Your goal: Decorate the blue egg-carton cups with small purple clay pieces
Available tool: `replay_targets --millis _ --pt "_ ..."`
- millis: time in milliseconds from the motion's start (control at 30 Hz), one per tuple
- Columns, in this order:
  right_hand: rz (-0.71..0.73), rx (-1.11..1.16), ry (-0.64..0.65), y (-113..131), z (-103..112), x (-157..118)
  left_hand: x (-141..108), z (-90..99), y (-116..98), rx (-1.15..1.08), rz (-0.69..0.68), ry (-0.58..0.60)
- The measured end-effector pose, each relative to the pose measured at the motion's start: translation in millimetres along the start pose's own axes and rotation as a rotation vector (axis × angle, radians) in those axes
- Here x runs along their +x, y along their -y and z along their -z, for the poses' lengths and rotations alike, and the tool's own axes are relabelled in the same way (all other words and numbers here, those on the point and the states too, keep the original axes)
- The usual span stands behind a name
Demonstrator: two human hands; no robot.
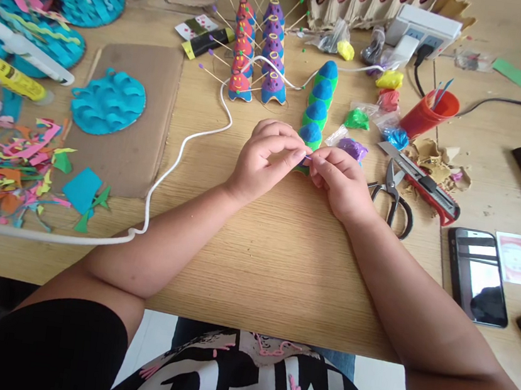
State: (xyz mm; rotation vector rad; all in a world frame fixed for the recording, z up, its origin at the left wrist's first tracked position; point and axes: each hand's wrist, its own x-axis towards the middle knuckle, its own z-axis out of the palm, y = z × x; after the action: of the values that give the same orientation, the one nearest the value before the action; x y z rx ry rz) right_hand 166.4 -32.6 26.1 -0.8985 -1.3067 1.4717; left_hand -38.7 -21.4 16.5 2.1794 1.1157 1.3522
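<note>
My left hand [264,161] and my right hand [342,181] meet above the middle of the table, thumbs and forefingers pinched close together. Between the fingertips shows a thin purple strand [308,157], possibly clay; both hands grip it. Just behind them stands a caterpillar-like row of egg-carton cups [318,115] covered in blue and green clay; my fingers hide its near end. To its left are two finished-looking rows, a red-and-blue one [243,60] and a purple-and-blue one [275,57], with faces and stick feelers. A bag of purple clay [352,148] lies right beside my right hand.
Scissors [391,195], a red box cutter [426,185] and a phone [478,275] lie to the right, near a red cup [429,114]. A white cable [181,147] crosses the left side, past cardboard [116,165] and paper scraps [15,177]. A power strip [423,28] stands behind.
</note>
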Motion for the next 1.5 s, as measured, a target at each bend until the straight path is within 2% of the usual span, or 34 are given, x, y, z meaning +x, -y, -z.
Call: replay_targets --millis 667,1500 --pt "0.043 -0.005 0.014 1.3 -0.2 0.2 -1.9 -2.2 2.7 -0.019 -0.096 -0.029" --pt "0.089 -0.09 0.064 -2.9 2.0 -1.7 -1.1 -3.6 6.2 -0.005 -0.073 -0.009"
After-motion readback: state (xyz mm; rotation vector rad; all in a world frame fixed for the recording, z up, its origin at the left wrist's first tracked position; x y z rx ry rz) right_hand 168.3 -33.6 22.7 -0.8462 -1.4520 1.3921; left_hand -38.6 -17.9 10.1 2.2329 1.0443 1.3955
